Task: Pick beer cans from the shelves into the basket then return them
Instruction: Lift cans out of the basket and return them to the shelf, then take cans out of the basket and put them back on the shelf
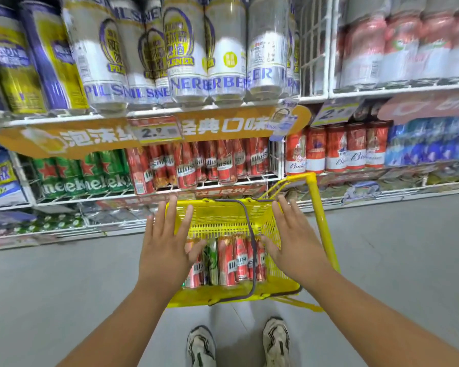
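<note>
Both forearms out | left hand (167,250) and right hand (294,245) spread, empty, over basket (278,226) | cans (233,260) below palms (mostly red) | return step likely: grasp one next.

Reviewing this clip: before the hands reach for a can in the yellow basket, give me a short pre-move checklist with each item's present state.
1. Left hand empty and open: ok, fingers spread, nothing held.
2. Right hand empty and open: ok, fingers spread above the basket's right side.
3. Cans in the yellow basket: ok, several red cans and one green can lie side by side.
4. Basket handle out of the way: not ok, it crosses over the red cans.
5. Shelf row of matching red cans has a free slot: cannot tell, the view is blurred.
</note>
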`<state>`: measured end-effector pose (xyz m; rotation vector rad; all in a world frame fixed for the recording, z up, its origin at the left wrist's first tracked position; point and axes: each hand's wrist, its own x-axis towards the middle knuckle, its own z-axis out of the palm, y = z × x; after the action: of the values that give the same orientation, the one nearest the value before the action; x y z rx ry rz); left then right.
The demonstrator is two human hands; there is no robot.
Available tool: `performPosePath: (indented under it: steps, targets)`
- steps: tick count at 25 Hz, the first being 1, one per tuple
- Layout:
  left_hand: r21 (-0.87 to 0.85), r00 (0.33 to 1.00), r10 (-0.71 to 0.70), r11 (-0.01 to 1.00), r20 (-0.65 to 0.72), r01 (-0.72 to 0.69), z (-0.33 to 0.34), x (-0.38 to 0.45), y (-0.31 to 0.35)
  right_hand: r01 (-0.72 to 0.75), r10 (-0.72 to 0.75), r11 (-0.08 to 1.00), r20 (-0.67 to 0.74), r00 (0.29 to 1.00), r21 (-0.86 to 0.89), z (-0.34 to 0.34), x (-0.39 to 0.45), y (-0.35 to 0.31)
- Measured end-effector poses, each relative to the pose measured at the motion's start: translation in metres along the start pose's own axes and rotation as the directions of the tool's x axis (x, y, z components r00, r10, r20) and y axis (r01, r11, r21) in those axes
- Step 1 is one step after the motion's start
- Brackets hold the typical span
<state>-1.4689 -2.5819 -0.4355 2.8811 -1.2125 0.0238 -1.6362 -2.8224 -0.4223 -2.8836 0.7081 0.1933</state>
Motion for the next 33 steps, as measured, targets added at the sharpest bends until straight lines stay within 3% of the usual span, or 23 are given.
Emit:
performPosePath:
  steps: [8, 13, 17, 22, 27, 33]
  targets:
    - [-0.076, 0.988, -0.093, 0.992, 0.125, 0.103, 0.083, -0.032, -0.004, -0.017, 0.014, 0.999, 0.086, 0.996, 0.041, 0.079, -0.005, -0.004]
    - [-0.114, 0.963, -0.137, 0.979, 0.232, 0.166, 0.132, -0.041, 0.000, -0.036, 0.011, 0.984, 0.142, 0.990, 0.175, 0.125, -0.003, -0.016]
    - [-0.098, 0.956, -0.100, 0.986, 0.277, 0.132, 0.164, -0.044, -0.002, -0.018, -0.036, 0.945, 0.160, 0.987, 0.326, 0.154, 0.005, -0.039]
    - [-0.029, 0.952, -0.048, 0.998, 0.304, 0.059, 0.191, -0.043, -0.009, 0.000, -0.058, 0.937, 0.155, 0.986, 0.350, 0.185, 0.013, -0.058]
    - [-0.055, 0.933, -0.114, 0.989, 0.342, 0.140, 0.216, -0.041, -0.010, -0.080, -0.008, 0.921, 0.225, 0.974, 0.381, 0.213, 0.025, -0.074]
    - [-0.091, 0.853, -0.212, 0.953, 0.477, 0.288, 0.237, -0.032, -0.004, -0.253, 0.124, 0.875, 0.314, 0.941, 0.413, 0.243, 0.036, -0.089]
